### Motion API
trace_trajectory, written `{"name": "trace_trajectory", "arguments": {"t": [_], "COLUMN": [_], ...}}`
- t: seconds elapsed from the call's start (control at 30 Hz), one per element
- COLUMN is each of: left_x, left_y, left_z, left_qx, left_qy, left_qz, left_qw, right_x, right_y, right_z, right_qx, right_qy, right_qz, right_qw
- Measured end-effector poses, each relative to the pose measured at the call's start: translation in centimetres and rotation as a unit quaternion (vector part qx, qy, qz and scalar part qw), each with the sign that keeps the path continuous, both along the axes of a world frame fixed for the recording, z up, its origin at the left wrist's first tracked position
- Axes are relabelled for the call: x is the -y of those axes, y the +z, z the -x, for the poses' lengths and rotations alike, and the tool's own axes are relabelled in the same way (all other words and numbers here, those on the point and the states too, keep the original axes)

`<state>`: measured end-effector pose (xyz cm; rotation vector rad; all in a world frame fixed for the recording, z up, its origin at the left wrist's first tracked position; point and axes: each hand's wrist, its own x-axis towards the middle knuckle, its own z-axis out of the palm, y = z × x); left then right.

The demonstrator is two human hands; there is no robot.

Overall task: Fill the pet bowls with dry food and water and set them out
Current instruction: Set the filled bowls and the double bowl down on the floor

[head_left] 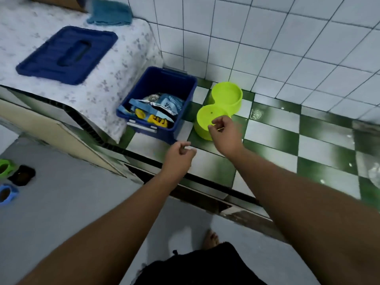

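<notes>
Loosely curled, left hand [178, 156] fingers [185, 144] hold nothing; right hand [225, 134], over smooth lime double bowl [236, 104], unclear.

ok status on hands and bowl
Left hand loosely curled, empty. Right hand curled over green double bowl, grip unclear. Near cup almost bare; open blue bin beside it.

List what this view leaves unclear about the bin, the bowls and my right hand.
Head view:
- Food bags in the blue bin: blurred, labels unreadable; the bin wall hides their lower parts.
- Green double bowl: the right hand covers the near cup's front rim.
- Right hand: motion blur hides whether it pinches anything.
- Small bowls, floor: cut off by the left edge.
</notes>
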<state>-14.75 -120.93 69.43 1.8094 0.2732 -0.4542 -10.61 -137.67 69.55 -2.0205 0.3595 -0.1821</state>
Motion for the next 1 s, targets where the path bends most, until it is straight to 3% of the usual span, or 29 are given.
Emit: {"name": "trace_trajectory", "arguments": {"t": [0.27,0.5,0.8,1.0], "left_x": [6.9,9.8,11.0,11.3], "left_y": [-1.9,-4.2,-5.9,-6.8], "left_z": [-5.2,-8.0,-8.7,-8.9], "left_qx": [-0.105,-0.094,-0.057,-0.021], "left_qy": [0.077,0.143,0.149,0.163], "left_qz": [0.05,0.038,0.024,0.003], "left_qw": [0.99,0.985,0.987,0.986], "right_x": [9.0,13.6,15.6,15.9], "right_y": [-1.9,-2.9,-5.1,-5.6], "right_z": [-10.4,-18.1,-22.9,-21.6], "right_qx": [-0.026,-0.038,-0.201,-0.167], "right_qy": [-0.033,-0.073,0.036,0.018], "right_qz": [0.025,0.083,0.038,0.035], "right_qw": [0.999,0.993,0.978,0.985]}}
